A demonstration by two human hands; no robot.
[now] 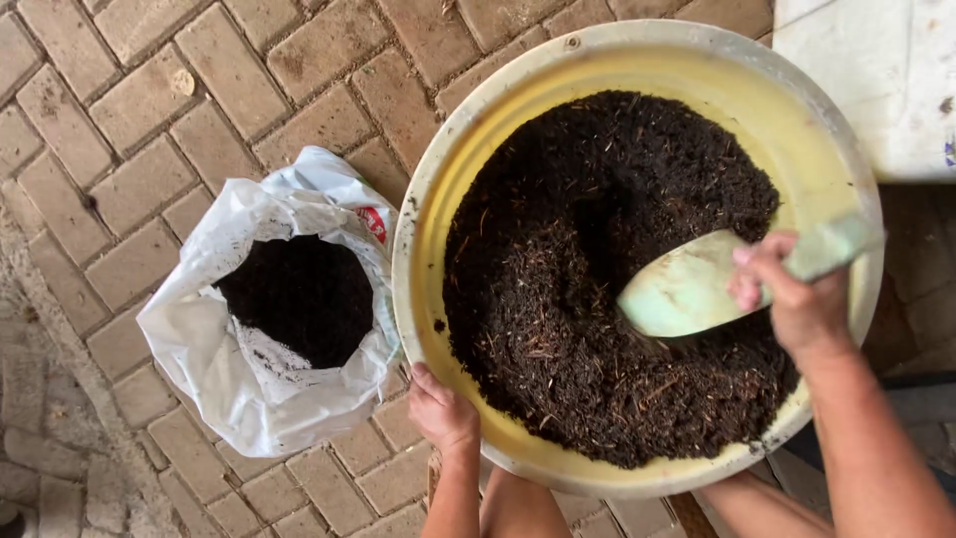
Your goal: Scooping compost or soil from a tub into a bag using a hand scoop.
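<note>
A wide yellow basin point(453, 159) holds a heap of dark, fibrous soil point(607, 289). My right hand point(792, 299) is closed around the handle of a pale green scoop point(687, 291), whose blade lies on the soil at the right of the heap. My left hand point(440, 410) grips the basin's near left rim, fingers over the edge. To the left of the basin stands an open white plastic bag point(244, 384) with the same dark soil point(297, 297) inside.
The ground is brick paving point(149, 110) in a herringbone pattern. A white slab or board point(876, 80) lies at the top right, beside the basin's rim. My knees show under the basin at the bottom edge.
</note>
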